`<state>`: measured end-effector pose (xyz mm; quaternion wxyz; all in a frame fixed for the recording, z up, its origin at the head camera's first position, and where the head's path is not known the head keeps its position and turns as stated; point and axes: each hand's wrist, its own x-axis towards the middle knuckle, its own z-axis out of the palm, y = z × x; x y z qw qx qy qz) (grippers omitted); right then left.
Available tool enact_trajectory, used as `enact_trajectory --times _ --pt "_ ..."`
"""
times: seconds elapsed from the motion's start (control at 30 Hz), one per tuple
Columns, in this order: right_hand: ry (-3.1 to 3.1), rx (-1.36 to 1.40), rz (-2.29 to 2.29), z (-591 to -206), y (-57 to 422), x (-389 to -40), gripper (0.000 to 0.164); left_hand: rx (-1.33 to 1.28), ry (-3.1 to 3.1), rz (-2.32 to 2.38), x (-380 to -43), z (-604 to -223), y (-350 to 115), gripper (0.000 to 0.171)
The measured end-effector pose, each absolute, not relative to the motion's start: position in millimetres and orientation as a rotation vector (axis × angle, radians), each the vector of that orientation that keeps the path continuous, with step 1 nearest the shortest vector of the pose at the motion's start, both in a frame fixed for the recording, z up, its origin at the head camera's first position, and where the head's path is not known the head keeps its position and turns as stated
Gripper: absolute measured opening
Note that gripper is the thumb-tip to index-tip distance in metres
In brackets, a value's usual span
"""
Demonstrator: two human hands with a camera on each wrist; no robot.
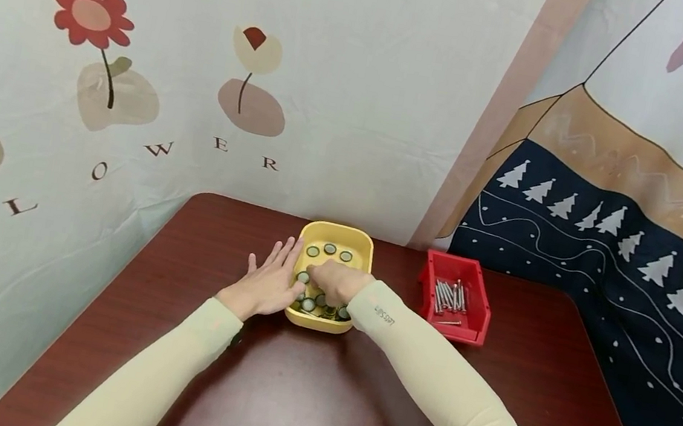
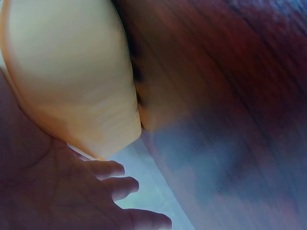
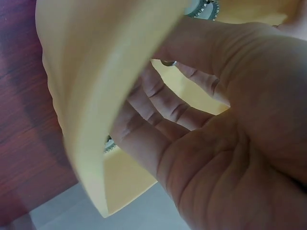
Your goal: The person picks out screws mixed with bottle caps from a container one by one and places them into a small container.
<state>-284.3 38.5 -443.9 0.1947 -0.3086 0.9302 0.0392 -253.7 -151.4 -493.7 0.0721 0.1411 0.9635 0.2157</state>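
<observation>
A yellow plastic bin (image 1: 338,232) near the table's far edge holds several bottle caps (image 1: 330,249) with crimped rims. Flat against the bin's left side lies my left hand (image 1: 267,285), its fingers spread and pointing away; in the left wrist view those fingers (image 2: 144,219) stick out past the yellow wall (image 2: 72,72). My right hand (image 1: 340,282) reaches down into the bin over the caps. Seen from the right wrist, its fingers (image 3: 180,112) bend in behind the rim (image 3: 115,91), which hides the fingertips, so I cannot tell whether they pinch a cap.
Right of the yellow bin stands a red open-front bin (image 1: 477,326) with several metal screws (image 1: 451,296) in it. Both sit on a dark red-brown table (image 1: 283,399). Behind the table hangs a printed cloth (image 1: 361,96) with flowers and letters.
</observation>
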Motion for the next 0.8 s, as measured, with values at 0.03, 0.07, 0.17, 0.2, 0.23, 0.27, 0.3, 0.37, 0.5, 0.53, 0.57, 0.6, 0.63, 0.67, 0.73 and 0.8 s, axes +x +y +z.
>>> enact_trajectory --times 0.03,0.07,0.17,0.2,0.23,0.27,0.3,0.37,0.5,0.53,0.57,0.6,0.63,0.67,0.73,0.8 --pt "2.608 -0.870 0.110 -444.4 38.8 -284.4 0.030 0.422 2.896 0.652 -253.8 -493.9 -151.3 0.094" --pt "2.608 -0.878 0.105 -444.6 39.2 -284.3 0.031 0.421 2.896 0.655 -253.8 -494.1 -151.3 0.094" --pt "2.606 -0.907 0.087 -445.1 40.5 -284.2 0.032 0.420 2.893 0.663 -253.9 -494.9 -151.4 0.094" --pt "2.606 -0.917 0.076 -444.8 41.0 -284.3 0.034 0.420 2.891 0.662 -254.0 -495.1 -151.4 0.094" --pt "2.607 -0.926 0.065 -444.5 41.5 -284.3 0.034 0.419 2.890 0.662 -254.2 -495.2 -151.5 0.094" --pt "2.610 -0.937 0.056 -444.1 42.1 -284.6 0.035 0.419 2.891 0.661 -254.4 -495.0 -151.6 0.094" --pt "2.614 -0.947 0.045 -443.5 42.6 -284.9 0.036 0.419 2.892 0.662 -254.6 -494.9 -151.7 0.094" --pt "2.620 -0.960 0.023 -443.3 44.1 -285.3 0.038 0.422 2.892 0.667 -255.0 -495.3 -151.2 0.094" --pt "2.631 -0.979 0.004 -443.0 46.1 -286.1 0.039 0.431 2.893 0.672 -255.9 -496.4 -150.4 0.093" --pt "2.633 -0.981 0.002 -443.1 46.3 -286.2 0.039 0.434 2.890 0.674 -256.1 -496.7 -150.3 0.093" --pt "2.632 -0.986 0.002 -443.1 46.4 -286.2 0.039 0.436 2.886 0.676 -255.9 -496.5 -150.2 0.092" --pt "2.633 -0.990 0.000 -443.0 46.3 -286.2 0.039 0.437 2.882 0.678 -255.7 -496.7 -150.3 0.092" --pt "2.632 -0.997 -0.003 -443.1 46.3 -286.2 0.039 0.435 2.879 0.677 -255.6 -496.8 -150.4 0.092" --pt "2.633 -1.002 -0.008 -443.0 46.2 -286.1 0.039 0.433 2.879 0.675 -255.2 -496.6 -150.5 0.093" --pt "2.636 -1.018 -0.020 -443.0 46.1 -286.3 0.040 0.426 2.882 0.672 -254.3 -496.0 -151.0 0.093" --pt "2.642 -1.026 -0.045 -443.0 46.0 -286.7 0.040 0.423 2.885 0.670 -254.0 -495.8 -151.7 0.093"
